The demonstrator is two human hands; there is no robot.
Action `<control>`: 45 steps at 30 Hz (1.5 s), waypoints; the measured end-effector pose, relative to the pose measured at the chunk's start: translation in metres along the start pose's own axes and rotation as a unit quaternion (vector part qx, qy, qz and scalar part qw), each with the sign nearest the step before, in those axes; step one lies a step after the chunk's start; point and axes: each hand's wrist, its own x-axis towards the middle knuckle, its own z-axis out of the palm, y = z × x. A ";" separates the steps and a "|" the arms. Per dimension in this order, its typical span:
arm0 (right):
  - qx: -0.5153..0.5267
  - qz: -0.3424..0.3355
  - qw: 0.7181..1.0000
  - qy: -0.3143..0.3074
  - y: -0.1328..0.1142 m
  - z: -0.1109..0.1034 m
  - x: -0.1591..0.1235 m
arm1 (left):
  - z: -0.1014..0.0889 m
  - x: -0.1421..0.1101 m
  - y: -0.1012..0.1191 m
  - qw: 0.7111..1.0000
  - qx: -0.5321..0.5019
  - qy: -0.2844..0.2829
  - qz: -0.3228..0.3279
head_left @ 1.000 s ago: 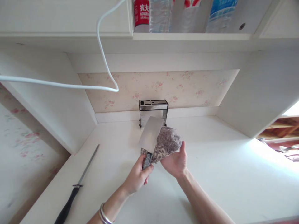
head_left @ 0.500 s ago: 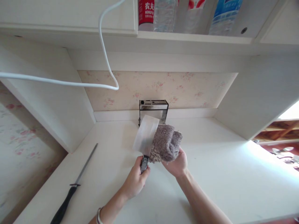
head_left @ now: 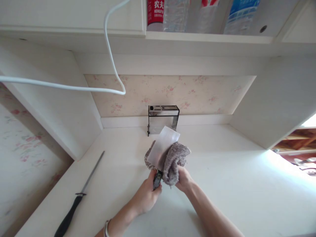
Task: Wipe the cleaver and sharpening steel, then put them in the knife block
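Observation:
A cleaver point(head_left: 163, 146) with a broad, pale metal blade points up and away from me, its dark handle gripped in my left hand point(head_left: 146, 194). My right hand point(head_left: 184, 179) holds a folded brown-grey towel point(head_left: 175, 159) against the blade. Part of the cloth shows on the far left side of the blade too, so it lies around or behind it. The fingers of my right hand are partly hidden by the towel. On the counter at left rests a sharpening steel point(head_left: 80, 194) with a black handle.
A metal-framed knife block point(head_left: 163, 123) stands by the back wall on the white counter point(head_left: 222, 184). Overhead, a shelf holds several plastic bottles point(head_left: 175, 14). A white cable point(head_left: 74, 88) hangs in front at upper left. White side panels flank the counter.
The towel has moved from the blade's right side to reach around or behind it. Both hands have shifted slightly, and the cleaver has moved a little right and nearer me.

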 end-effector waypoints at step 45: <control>0.262 -0.135 0.945 0.143 -0.053 -0.056 0.031 | -0.038 -0.006 0.003 0.954 -0.299 -0.012 0.018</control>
